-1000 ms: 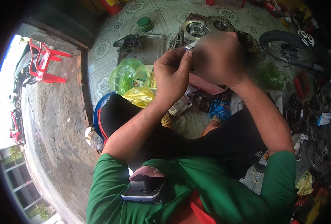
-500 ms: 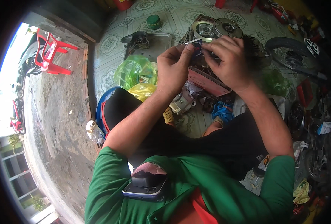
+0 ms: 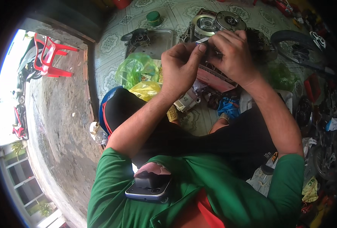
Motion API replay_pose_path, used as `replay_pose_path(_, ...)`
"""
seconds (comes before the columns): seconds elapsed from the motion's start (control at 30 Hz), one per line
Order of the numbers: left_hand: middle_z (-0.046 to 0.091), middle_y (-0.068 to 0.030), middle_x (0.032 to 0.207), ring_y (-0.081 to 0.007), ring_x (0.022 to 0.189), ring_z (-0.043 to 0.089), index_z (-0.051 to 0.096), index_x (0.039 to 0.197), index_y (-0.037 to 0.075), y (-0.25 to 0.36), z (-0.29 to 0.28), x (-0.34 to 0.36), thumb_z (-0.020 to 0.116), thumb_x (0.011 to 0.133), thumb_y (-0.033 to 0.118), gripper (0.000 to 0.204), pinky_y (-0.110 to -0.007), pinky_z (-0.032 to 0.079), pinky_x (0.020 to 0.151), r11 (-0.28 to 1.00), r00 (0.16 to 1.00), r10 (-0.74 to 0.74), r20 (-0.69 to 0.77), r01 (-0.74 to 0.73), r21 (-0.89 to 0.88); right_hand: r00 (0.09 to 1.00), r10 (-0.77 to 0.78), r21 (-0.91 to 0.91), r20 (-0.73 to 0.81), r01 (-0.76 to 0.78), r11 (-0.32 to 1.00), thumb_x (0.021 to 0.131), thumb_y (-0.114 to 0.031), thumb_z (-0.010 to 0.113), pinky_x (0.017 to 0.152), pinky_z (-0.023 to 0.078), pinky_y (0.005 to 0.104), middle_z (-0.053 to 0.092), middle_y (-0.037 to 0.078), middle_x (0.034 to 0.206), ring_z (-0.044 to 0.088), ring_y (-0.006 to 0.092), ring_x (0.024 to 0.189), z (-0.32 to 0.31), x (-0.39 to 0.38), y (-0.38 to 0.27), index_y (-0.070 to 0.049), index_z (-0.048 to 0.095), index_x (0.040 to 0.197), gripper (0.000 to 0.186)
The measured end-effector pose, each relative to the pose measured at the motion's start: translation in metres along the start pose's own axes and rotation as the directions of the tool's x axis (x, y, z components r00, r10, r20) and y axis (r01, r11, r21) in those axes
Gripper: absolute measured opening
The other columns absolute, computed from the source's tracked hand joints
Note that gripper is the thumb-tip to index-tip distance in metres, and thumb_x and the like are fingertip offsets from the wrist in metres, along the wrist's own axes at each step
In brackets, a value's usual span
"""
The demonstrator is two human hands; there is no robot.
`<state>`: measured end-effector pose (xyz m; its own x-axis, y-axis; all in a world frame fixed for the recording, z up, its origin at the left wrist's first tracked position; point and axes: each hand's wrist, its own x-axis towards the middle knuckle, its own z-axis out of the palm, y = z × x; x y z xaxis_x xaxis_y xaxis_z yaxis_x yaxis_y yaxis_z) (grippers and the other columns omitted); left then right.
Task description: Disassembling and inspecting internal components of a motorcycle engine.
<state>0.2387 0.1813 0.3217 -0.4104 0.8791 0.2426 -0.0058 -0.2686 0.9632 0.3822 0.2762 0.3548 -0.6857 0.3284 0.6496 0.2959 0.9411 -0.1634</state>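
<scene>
My left hand is raised in front of me, its thumb pressed against the fingers on a small flat white-edged piece. Close beside it my right hand has its fingers bent and pinched together at the same spot. Whatever lies between those fingertips is mostly hidden. Just beyond the hands are two round metal engine parts, a silver ring-shaped one and a darker disc. Below the hands sits a red box.
A metal tray carries a dark engine part; a green round tub stands behind it. Green and yellow plastic bags lie at left. A tyre and a blue cloth are at right; a red chair stands outside.
Both hands have drawn closer together, and the fingers now cover more of the small piece. A dark-blue ringed part of it seen before is hidden now.
</scene>
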Motion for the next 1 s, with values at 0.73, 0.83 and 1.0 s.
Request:
replay_pose_path(0.73, 0.070, -0.0100, 0.077, -0.0101, 0.072, 0.064, 0.068, 0.087, -0.006, -0.005, -0.011, 0.001, 0.074, 0.086, 0.009, 0.016, -0.025, 0.052, 0.064, 0.998, 1.000, 0.012, 0.007, -0.012, 0.064, 0.999, 0.048, 0.000, 0.016, -0.048, 0.999, 0.075, -0.007, 0.072, 0.076, 0.044, 0.0374, 0.066, 0.009, 0.081, 0.064, 0.0266, 0.080, 0.000, -0.004, -0.007, -0.002, 0.067, 0.090, 0.016)
replay_pose_path(0.83, 0.070, -0.0096, 0.075, -0.0098, 0.069, 0.064, 0.069, 0.086, -0.006, -0.008, -0.012, -0.002, 0.075, 0.084, 0.012, 0.019, -0.025, 0.052, 0.062, 0.999, 0.999, 0.022, 0.045, -0.024, 0.045, 0.995, 0.024, -0.005, 0.097, -0.024, 1.000, 0.074, -0.007, 0.072, 0.075, 0.043, 0.0382, 0.064, 0.009, 0.080, 0.063, 0.0273, 0.078, 0.001, -0.004, -0.006, -0.003, 0.064, 0.090, 0.017)
replay_pose_path(1.0, 0.070, -0.0089, 0.072, -0.0095, 0.065, 0.064, 0.069, 0.086, -0.005, -0.009, -0.013, -0.004, 0.077, 0.082, 0.013, 0.020, -0.026, 0.052, 0.059, 0.994, 1.000, 0.013, -0.023, -0.010, 0.105, 0.995, 0.031, 0.065, 0.097, -0.038, 0.997, 0.073, -0.009, 0.072, 0.073, 0.039, 0.0364, 0.059, 0.002, 0.077, 0.061, 0.0219, 0.073, 0.007, -0.001, -0.007, -0.006, 0.057, 0.086, 0.020)
